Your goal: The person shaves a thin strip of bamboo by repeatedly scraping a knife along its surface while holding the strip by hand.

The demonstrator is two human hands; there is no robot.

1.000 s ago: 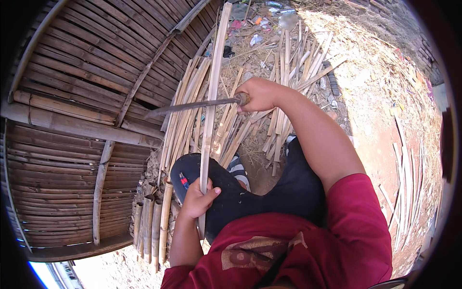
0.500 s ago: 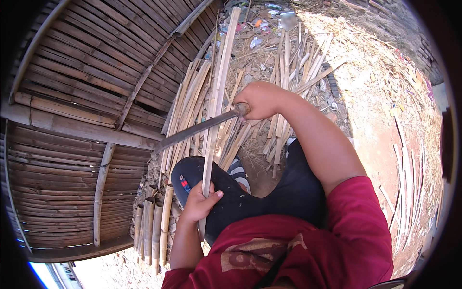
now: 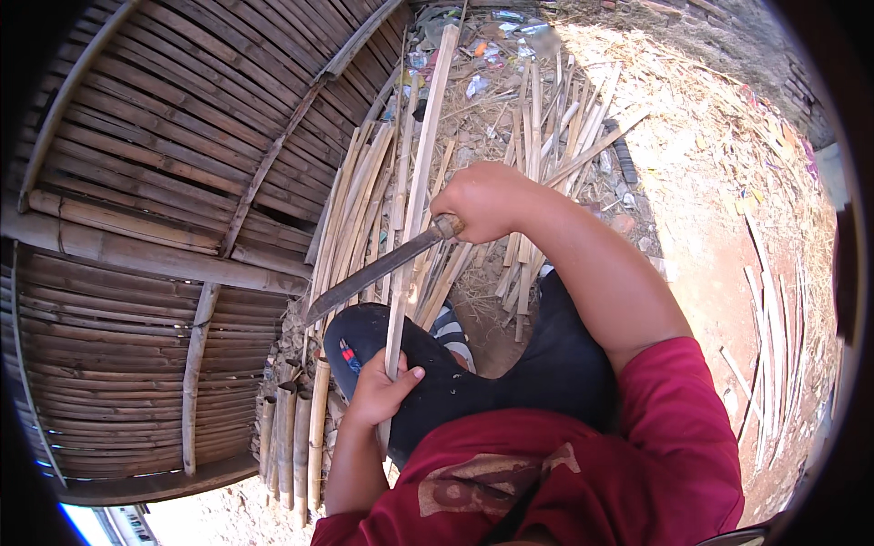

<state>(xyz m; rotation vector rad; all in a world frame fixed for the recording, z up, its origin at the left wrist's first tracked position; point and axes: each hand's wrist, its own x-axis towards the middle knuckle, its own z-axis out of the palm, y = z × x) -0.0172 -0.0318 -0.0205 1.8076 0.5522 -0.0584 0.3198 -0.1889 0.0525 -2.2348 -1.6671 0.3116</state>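
Note:
A long pale bamboo strip [image 3: 421, 173] slants up and away from my lap. Near its lower end my left hand [image 3: 386, 387] is wrapped round it, thumb on top, beside my left thigh. My right hand [image 3: 482, 202] grips the short wooden handle of a machete [image 3: 373, 271]. The long dark blade points left and down, crossing over the strip a little above my left knee. Whether the edge touches the strip I cannot tell. Most of the handle is hidden inside my right fist.
Split bamboo strips [image 3: 350, 209] lie heaped left of the held one, with another pile [image 3: 546, 136] beyond my right hand. A slatted bamboo wall [image 3: 164, 136] fills the left. Upright bamboo tubes [image 3: 300, 446] stand by my left forearm. Thin strips [image 3: 774, 355] lie at right.
The machete and my right hand have moved slightly toward me along the strip, and the blade now tilts more steeply down to the left. My left hand keeps its grip.

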